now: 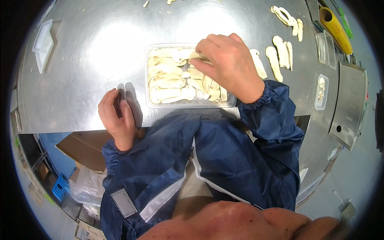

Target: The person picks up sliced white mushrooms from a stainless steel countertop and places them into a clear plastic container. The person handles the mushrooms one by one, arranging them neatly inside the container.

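A clear plastic tray point(147, 75) stands near the front edge of the metal table. Pale mushroom slices point(166, 73) fill its left half in stacked rows, and more lie in its right half, where bare tray floor shows in places. My right hand point(229, 60) reaches over the tray's far right part. Between its thumb and fingers is the end of a long mushroom slice point(187, 54), which lies along the tray's far side. My left hand point(117, 115) hangs by the table edge, left of the tray, thumb and fingers apart and holding nothing.
Loose mushroom slices point(273, 63) lie right of the tray, with others point(286, 18) farther back. At far right are a small tray of pieces point(321, 93), clear containers point(325, 49), a yellow roll point(336, 30) and a metal box point(349, 103). White trays point(43, 45) stand far left.
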A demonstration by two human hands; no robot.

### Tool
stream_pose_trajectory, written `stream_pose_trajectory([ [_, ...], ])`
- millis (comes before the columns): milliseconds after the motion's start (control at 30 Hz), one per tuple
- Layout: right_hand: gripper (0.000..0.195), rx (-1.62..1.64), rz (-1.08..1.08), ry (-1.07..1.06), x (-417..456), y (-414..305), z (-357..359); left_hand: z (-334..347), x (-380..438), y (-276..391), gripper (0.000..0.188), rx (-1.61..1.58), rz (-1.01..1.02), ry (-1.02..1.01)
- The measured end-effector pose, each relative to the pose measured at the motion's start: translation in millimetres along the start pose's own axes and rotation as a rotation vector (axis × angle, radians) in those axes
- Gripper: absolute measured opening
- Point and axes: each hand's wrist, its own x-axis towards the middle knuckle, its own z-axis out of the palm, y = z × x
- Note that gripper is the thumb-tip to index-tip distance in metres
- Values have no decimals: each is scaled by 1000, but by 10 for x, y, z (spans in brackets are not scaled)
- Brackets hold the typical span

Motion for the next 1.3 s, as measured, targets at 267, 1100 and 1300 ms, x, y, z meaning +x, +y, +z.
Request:
stream_pose_trajectory([
  [267, 21, 35, 5, 32, -2, -38, 110, -7, -15, -6, 34, -35, -30, 2],
  [1100, 30, -229, 589, -66, -1055, 398, -633, 8, -90, -112, 34, -54, -52, -39],
  [1300, 30, -261, 509, -49, -1030, 490, -559, 47, -106, -166, 34, -108, -62, 1],
])
